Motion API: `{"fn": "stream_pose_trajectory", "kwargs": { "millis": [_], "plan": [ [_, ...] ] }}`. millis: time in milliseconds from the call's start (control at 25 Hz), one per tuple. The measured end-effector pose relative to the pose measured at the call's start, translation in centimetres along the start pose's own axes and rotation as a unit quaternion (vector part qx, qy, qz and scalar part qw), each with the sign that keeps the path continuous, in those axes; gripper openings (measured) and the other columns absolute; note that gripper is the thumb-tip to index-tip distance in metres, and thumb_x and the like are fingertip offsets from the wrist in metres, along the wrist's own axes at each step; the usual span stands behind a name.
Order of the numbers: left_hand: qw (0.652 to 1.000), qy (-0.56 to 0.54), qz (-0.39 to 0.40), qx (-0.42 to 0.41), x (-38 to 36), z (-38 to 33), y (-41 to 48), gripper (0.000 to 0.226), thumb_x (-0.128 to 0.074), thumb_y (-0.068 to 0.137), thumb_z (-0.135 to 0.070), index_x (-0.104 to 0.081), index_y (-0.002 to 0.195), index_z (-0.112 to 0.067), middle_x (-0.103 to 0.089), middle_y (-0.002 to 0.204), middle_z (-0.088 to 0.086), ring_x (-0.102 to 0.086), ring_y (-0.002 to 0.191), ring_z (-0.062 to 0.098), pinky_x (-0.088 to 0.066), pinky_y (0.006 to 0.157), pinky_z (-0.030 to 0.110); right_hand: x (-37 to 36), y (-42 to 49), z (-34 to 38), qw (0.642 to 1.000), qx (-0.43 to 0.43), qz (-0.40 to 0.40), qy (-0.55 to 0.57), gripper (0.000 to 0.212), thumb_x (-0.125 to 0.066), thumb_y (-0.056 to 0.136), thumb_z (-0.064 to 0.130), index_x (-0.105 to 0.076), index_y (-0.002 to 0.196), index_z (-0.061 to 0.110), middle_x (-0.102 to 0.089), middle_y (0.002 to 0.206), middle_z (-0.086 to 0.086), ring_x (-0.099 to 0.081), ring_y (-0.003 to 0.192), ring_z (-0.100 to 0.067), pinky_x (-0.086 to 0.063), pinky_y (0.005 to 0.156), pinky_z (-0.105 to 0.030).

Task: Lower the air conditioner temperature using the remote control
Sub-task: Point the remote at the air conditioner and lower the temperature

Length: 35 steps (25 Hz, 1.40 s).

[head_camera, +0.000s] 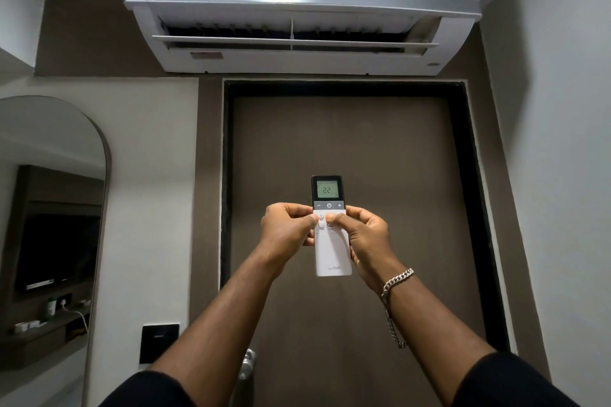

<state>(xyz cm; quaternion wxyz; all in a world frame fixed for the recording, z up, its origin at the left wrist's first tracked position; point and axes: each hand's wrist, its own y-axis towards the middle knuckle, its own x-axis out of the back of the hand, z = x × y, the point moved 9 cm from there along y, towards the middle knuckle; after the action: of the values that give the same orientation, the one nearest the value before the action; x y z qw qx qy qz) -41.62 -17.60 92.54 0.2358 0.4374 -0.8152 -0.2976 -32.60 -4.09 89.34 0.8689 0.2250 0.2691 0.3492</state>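
A white remote control (331, 254) with a dark top is held upright in front of me, aimed up at the wall. Its lit screen (327, 189) reads 22. My left hand (288, 227) grips its left side, thumb resting on the round buttons below the minus key. My right hand (365, 233) grips the right side, thumb on the buttons below the plus key. The white air conditioner (302, 6) hangs on the wall above the door, its louvre open.
A brown door (347, 149) with a dark frame stands straight ahead, its metal handle (248, 363) low between my arms. An arched mirror (49, 225) is on the left wall, a black switch plate (159, 342) beside it. A chain bracelet (395, 284) hangs from my right wrist.
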Motion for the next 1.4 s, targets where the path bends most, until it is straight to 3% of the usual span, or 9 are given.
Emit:
{"fn": "stream_pose_trajectory", "kwargs": {
  "millis": [160,280,440,720,960,1160,1400],
  "plan": [
    [1.0,-0.004,-0.009,0.003,0.1,-0.1,0.2,0.02,-0.062,0.089,-0.017,-0.069,0.099,0.0,-0.074,0.095,0.016,-0.074,0.077,0.023,-0.06,0.061,0.03,-0.1,-0.2,0.3,1.0,0.005,0.001,-0.006,0.036,-0.078,0.075,0.012,-0.063,0.107,0.008,-0.074,0.103,-0.013,-0.073,0.084,-0.027,-0.062,0.073,-0.04],
    [1.0,-0.001,-0.014,-0.001,0.1,-0.2,0.3,0.017,-0.063,0.089,-0.018,-0.069,0.096,-0.003,-0.074,0.094,0.014,-0.074,0.076,0.02,-0.06,0.057,0.026,-0.1,-0.3,0.4,1.0,0.008,-0.008,-0.01,0.035,-0.076,0.077,0.01,-0.063,0.109,0.006,-0.073,0.104,-0.015,-0.073,0.087,-0.03,-0.061,0.079,-0.044],
    [1.0,-0.005,-0.012,-0.002,0.0,-0.2,0.3,0.016,-0.063,0.089,-0.016,-0.069,0.097,-0.003,-0.075,0.095,0.014,-0.074,0.075,0.019,-0.059,0.057,0.025,-0.2,-0.4,1.1,1.0,0.021,0.006,-0.009,0.028,-0.076,0.077,0.007,-0.065,0.103,0.009,-0.074,0.099,-0.012,-0.072,0.076,-0.022,-0.061,0.07,-0.036],
    [1.0,-0.001,-0.024,-0.003,0.4,-0.6,0.6,0.019,-0.062,0.09,-0.019,-0.067,0.096,-0.003,-0.073,0.096,0.014,-0.073,0.078,0.022,-0.059,0.059,0.027,-0.6,-0.5,1.2,0.999,0.024,0.031,0.006,0.036,-0.078,0.076,0.01,-0.063,0.108,0.006,-0.074,0.096,-0.009,-0.073,0.074,-0.019,-0.062,0.069,-0.034],
    [1.0,0.008,-0.027,-0.013,0.2,-0.9,0.7,0.021,-0.062,0.089,-0.018,-0.07,0.096,0.0,-0.075,0.091,0.016,-0.075,0.076,0.023,-0.059,0.057,0.027,-0.3,0.2,0.7,1.0,0.004,0.005,0.016,0.033,-0.074,0.082,0.019,-0.066,0.11,0.004,-0.075,0.105,-0.018,-0.074,0.092,-0.031,-0.06,0.084,-0.05],
    [0.999,0.014,-0.026,-0.022,-0.1,-1.1,0.5,0.017,-0.063,0.089,-0.02,-0.07,0.09,-0.004,-0.076,0.089,0.013,-0.074,0.072,0.017,-0.056,0.051,0.02,-0.1,0.3,0.5,0.998,-0.028,-0.025,0.044,0.013,-0.072,0.082,0.016,-0.072,0.091,0.006,-0.076,0.099,-0.022,-0.071,0.078,-0.029,-0.059,0.078,-0.045],
    [0.999,0.019,-0.023,-0.032,-0.1,-1.5,0.3,0.016,-0.062,0.09,-0.02,-0.069,0.09,-0.006,-0.075,0.091,0.011,-0.074,0.073,0.013,-0.056,0.051,0.018,0.0,0.1,1.2,0.998,-0.02,-0.03,0.048,0.009,-0.073,0.081,0.015,-0.072,0.086,0.008,-0.077,0.095,-0.022,-0.074,0.083,-0.035,-0.06,0.081,-0.052]
  ]
}}
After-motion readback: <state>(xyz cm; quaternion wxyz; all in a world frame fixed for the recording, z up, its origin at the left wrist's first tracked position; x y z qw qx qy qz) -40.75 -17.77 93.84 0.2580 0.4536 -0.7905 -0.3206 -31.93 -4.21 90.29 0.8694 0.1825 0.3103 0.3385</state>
